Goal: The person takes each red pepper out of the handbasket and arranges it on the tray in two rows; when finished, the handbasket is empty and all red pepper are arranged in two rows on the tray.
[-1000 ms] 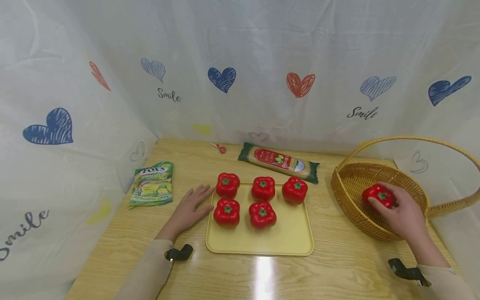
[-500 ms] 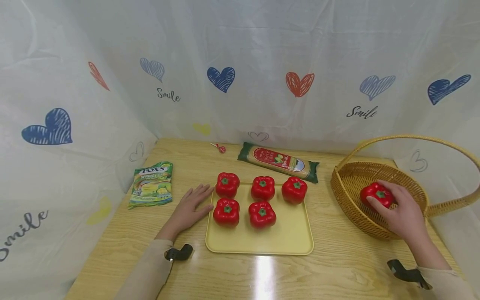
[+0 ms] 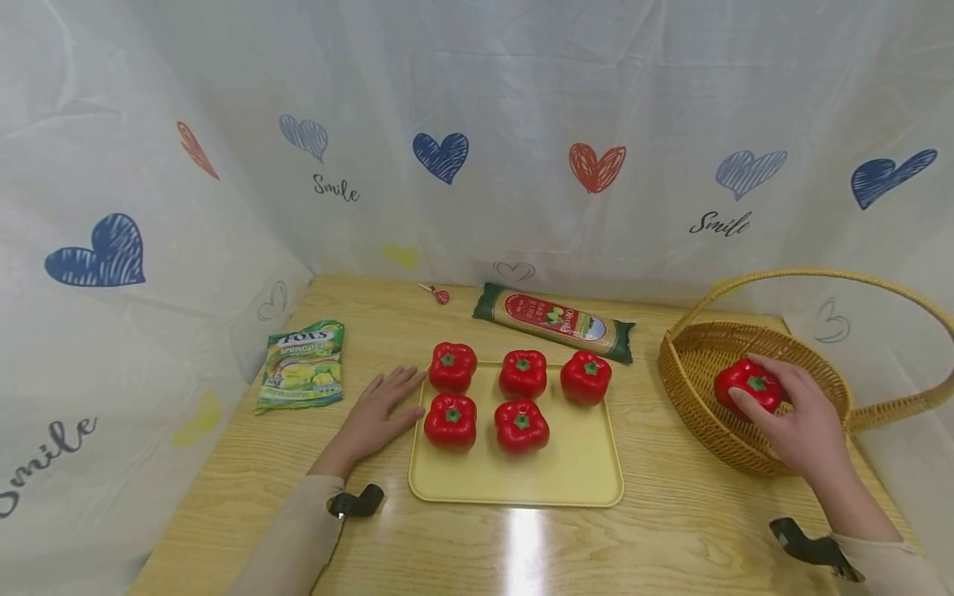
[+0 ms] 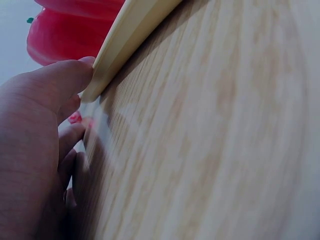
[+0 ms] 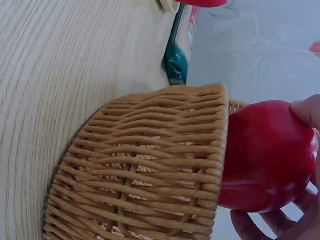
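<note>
In the right wrist view, a red bell pepper (image 5: 270,155) is gripped between the thumb and fingers of my right hand (image 3: 801,418). It sits within the rim of the wicker basket (image 3: 689,414) at the right; whether it touches the bottom I cannot tell. My left hand (image 3: 376,416) lies flat on the table, its thumb touching the left edge of the yellow tray (image 3: 566,480). Several more red bell peppers (image 3: 522,426) with green stems are on that tray in two rows, the back ones by its far edge.
Behind the tray lies a long pasta packet (image 3: 555,321) with green ends. A lollipop (image 3: 440,295) is at the back, and a green candy bag (image 3: 301,366) is left of my left hand. The basket's tall handle (image 3: 812,273) arches over its right part. A white curtain (image 3: 514,99) bounds the table.
My right hand, holding the bell pepper, has shifted very slightly left and up inside the basket. My left hand, the tray and its peppers stay where they were.
</note>
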A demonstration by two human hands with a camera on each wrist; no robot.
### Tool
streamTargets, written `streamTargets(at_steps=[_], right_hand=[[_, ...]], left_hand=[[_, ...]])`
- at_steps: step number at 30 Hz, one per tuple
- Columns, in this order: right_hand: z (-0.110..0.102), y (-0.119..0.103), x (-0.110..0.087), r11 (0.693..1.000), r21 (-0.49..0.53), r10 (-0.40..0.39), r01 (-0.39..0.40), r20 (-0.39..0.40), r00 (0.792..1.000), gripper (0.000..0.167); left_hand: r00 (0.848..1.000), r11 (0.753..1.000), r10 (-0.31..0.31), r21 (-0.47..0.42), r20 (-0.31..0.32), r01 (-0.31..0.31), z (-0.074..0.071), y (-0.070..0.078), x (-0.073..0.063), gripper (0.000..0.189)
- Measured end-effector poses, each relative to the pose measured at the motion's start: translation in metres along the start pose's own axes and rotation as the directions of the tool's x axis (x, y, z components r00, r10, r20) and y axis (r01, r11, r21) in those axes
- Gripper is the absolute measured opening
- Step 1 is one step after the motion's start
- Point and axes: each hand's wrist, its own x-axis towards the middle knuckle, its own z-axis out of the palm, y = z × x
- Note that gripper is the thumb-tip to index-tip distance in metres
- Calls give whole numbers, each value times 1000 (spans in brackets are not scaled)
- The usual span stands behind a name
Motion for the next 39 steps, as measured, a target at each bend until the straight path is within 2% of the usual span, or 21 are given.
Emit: streamTargets(at_steps=[23,32,39], right_hand=[[-3,-31,-7,997,62,-46,45,8,999,54],[1,-41,-8,996,60,-68,65,39,997,53],[9,-46,-11,994,59,-99,97,46,994,53]], left_hand=[[1000,1000,2,-8,-1,-2,-1,1,0,65],[1000,1000,15,-5,-15,-15,0,0,0,64],[1000,1000,-2,-1,5,2,0,-1,1,65]])
